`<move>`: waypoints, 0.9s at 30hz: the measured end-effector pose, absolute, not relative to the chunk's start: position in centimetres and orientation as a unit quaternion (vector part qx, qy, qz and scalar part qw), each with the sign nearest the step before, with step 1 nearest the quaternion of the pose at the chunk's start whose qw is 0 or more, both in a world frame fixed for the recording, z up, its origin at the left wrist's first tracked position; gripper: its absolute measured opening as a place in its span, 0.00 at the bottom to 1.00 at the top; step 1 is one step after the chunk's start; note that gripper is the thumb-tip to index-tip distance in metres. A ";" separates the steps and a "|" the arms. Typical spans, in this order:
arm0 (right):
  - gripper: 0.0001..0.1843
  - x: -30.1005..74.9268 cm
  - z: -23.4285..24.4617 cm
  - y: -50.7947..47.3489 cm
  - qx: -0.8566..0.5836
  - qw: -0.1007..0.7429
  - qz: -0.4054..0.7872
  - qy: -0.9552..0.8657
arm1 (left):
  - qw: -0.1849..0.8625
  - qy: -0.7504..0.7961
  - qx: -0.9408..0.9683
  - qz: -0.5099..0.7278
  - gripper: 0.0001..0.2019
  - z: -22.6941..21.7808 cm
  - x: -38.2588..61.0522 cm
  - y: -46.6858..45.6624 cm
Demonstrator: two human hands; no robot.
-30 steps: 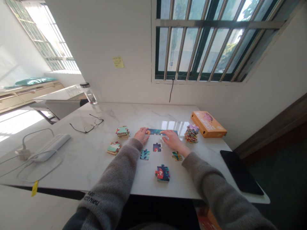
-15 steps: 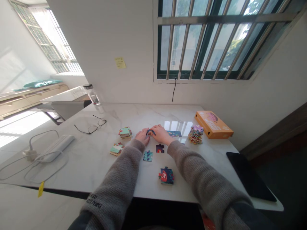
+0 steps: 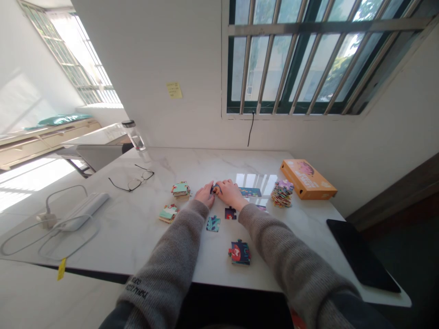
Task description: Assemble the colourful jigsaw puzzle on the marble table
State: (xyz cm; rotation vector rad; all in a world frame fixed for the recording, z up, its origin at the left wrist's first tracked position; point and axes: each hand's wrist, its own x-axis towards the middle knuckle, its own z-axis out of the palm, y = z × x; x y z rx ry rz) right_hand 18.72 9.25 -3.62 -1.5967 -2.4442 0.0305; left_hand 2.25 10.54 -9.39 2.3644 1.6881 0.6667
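Observation:
Both my hands meet at the left end of a joined strip of dark blue puzzle pieces (image 3: 250, 192) on the white marble table (image 3: 137, 228). My left hand (image 3: 205, 193) and my right hand (image 3: 231, 193) have their fingertips closed together on the strip's end piece (image 3: 215, 188). Just in front of them lie loose pieces: a teal one (image 3: 213, 223), a dark one (image 3: 230, 213) and a joined pair with red (image 3: 239, 252). Grey sleeves cover both forearms.
Two short stacks of pieces (image 3: 180, 189) (image 3: 168, 213) sit to the left, a taller stack (image 3: 282, 193) and an orange box (image 3: 307, 178) to the right. Glasses (image 3: 132, 179), a bottle (image 3: 134, 135), a power strip with cables (image 3: 80, 210) and a black tablet (image 3: 360, 256) are also here.
My right hand has slid left along the strip from its right part to its left end, meeting my left hand. The view has shifted slightly.

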 end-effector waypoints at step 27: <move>0.12 20.6 -5.1 10.5 -0.474 0.148 0.029 -0.868 | 0.010 0.593 0.797 0.115 0.25 -7.4 3.2 9.0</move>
